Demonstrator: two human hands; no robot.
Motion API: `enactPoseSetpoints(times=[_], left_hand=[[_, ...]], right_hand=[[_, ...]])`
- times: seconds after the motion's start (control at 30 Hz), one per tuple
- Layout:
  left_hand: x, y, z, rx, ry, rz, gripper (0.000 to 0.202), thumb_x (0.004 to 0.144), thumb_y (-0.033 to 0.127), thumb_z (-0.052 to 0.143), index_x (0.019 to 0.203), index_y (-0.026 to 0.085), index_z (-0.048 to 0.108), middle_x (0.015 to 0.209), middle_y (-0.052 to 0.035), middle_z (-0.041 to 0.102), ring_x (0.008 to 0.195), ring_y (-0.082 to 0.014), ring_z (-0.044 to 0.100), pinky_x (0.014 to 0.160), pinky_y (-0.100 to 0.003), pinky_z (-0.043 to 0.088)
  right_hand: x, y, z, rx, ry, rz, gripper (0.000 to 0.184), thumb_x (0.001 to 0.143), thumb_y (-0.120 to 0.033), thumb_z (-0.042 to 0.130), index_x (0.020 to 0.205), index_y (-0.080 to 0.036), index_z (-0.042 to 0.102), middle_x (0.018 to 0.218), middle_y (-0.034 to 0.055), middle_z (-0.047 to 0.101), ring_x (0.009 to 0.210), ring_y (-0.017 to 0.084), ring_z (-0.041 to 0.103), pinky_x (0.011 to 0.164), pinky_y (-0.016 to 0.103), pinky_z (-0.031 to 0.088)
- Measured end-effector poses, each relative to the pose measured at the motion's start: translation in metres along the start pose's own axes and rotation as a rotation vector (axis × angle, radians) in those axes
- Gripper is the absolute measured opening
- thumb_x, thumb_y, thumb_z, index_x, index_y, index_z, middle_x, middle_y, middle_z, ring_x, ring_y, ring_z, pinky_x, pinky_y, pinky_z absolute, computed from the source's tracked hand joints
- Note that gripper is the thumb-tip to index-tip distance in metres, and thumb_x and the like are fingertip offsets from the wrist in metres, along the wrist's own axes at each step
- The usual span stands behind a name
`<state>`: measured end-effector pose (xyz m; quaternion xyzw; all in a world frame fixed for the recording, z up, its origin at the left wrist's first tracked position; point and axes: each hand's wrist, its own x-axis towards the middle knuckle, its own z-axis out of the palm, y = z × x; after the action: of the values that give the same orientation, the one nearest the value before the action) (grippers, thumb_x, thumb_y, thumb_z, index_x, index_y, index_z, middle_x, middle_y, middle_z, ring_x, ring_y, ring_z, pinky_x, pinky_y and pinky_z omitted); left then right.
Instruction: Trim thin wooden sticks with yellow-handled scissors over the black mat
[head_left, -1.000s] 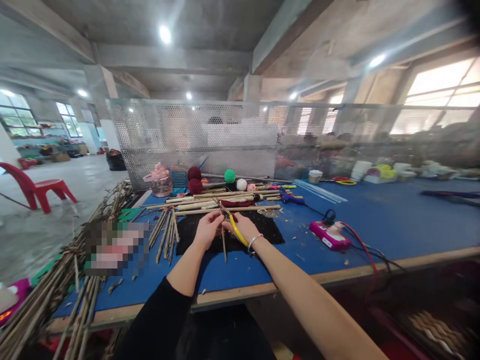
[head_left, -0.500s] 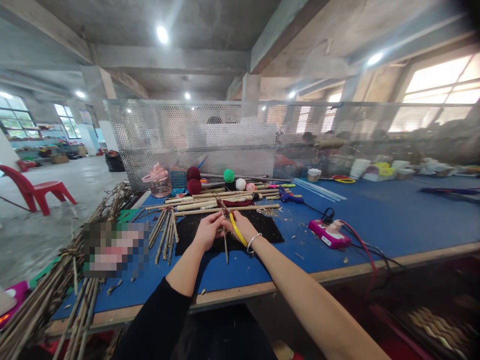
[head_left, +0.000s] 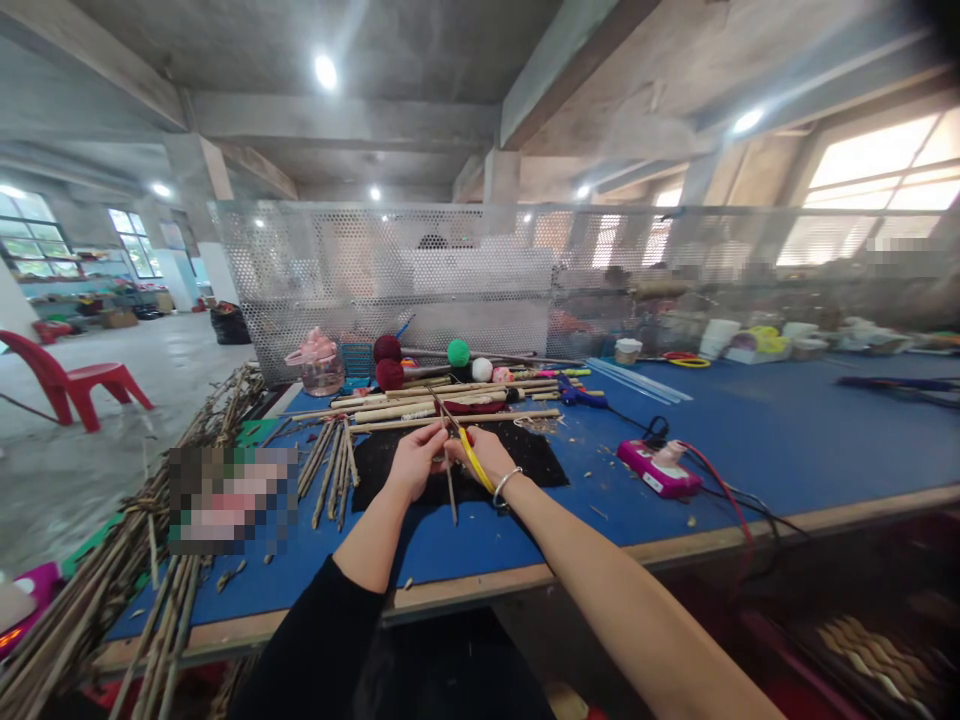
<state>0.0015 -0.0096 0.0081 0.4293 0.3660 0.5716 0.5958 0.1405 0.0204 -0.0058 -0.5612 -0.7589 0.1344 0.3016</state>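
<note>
Over a black cloth [head_left: 536, 462] on the blue table, my two hands meet at a thin twig [head_left: 451, 492]. My left hand [head_left: 415, 458] pinches the twig, whose lower end points toward me. In my right hand [head_left: 484, 455] is a pair of scissors with yellow handles [head_left: 475, 462]; its blades point away from me, close to the twig and my left fingertips. Cut twigs [head_left: 330, 470] lie left of the cloth. Just beyond my hands, several longer pale sticks [head_left: 420, 408] lie crosswise.
Bundled branches [head_left: 150, 510] cover the table's left edge. Behind the sticks are yarn balls [head_left: 458, 352], a pink-lidded jar [head_left: 322, 370] and a blue glue gun [head_left: 581, 393]. A purple power strip [head_left: 660, 470] with cords sits to the right. A perforated metal screen [head_left: 390, 270] stands at the back.
Hardly anything differs. Both hands stay at the same place on the twig, and the scissor blades have shifted only slightly.
</note>
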Motion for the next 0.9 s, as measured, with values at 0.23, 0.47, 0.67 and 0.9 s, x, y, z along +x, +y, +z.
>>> enactPoseSetpoints(times=[0.23,0.47,0.67,0.9], left_hand=[[0.0006,0.0010,-0.0014,0.014,0.036,0.022,0.045,0.056,0.034,0.071,0.097,0.018,0.063,0.078,-0.0032,0.063,0.054,-0.0074,0.053,0.047,-0.019,0.042],[0.0059,-0.0050,-0.0059,0.047,0.063,0.054,0.046,0.053,0.036,0.073,0.093,0.017,0.064,0.083,-0.0055,0.064,0.057,-0.0087,0.053,0.045,-0.017,0.037],[0.0058,-0.0059,-0.0044,0.038,0.044,0.027,0.045,0.055,0.037,0.071,0.094,0.016,0.064,0.078,-0.0037,0.063,0.053,-0.0060,0.050,0.045,-0.016,0.035],[0.0021,-0.0032,-0.0010,0.021,-0.005,0.012,0.042,0.055,0.037,0.071,0.090,0.016,0.065,0.072,-0.0020,0.062,0.050,-0.0048,0.048,0.043,-0.016,0.033]], right_hand=[[-0.0017,-0.0042,-0.0048,-0.152,-0.025,0.038,0.051,0.070,-0.065,0.044,0.086,-0.018,0.054,0.079,0.0079,0.061,0.070,0.019,0.058,0.056,0.023,0.034],[-0.0022,-0.0016,-0.0037,-0.116,-0.049,-0.001,0.054,0.068,-0.061,0.050,0.101,-0.018,0.045,0.089,0.0084,0.061,0.079,0.021,0.059,0.060,0.025,0.035],[-0.0019,-0.0012,-0.0022,-0.043,0.018,-0.055,0.054,0.067,-0.057,0.056,0.100,-0.016,0.044,0.094,0.0097,0.058,0.080,0.019,0.057,0.063,0.025,0.036],[-0.0047,-0.0050,-0.0017,0.011,0.009,-0.062,0.054,0.070,-0.057,0.052,0.104,-0.016,0.042,0.088,0.0080,0.060,0.074,0.017,0.057,0.059,0.023,0.035]])
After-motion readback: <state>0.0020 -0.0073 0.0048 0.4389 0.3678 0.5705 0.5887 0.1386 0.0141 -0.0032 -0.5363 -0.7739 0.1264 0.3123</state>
